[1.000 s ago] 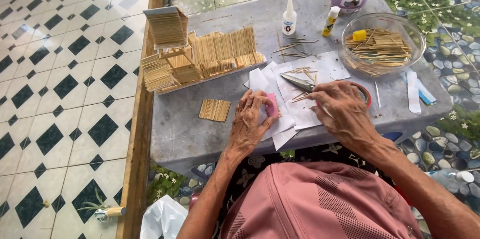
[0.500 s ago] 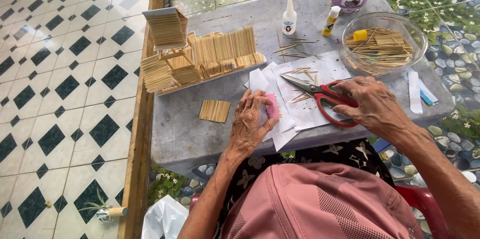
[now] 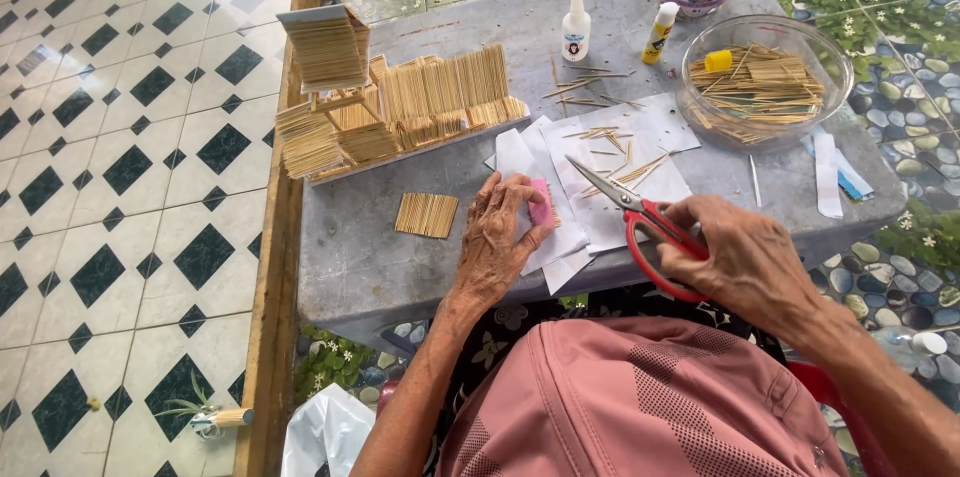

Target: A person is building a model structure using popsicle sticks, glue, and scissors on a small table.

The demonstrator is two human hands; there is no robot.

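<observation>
the right hand (image 3: 745,262) is closed around the red handles of the scissors (image 3: 640,222), whose blades are slightly apart and point up-left over the white paper sheets (image 3: 610,187). the left hand (image 3: 497,237) lies flat, fingers loosely together, on the left edge of these sheets, touching a small pink thing (image 3: 542,203). a small flat mat of sticks (image 3: 427,214) lies just left of the sheets. the glass bowl of sticks (image 3: 765,77) stands beyond the sheets, to the right.
</observation>
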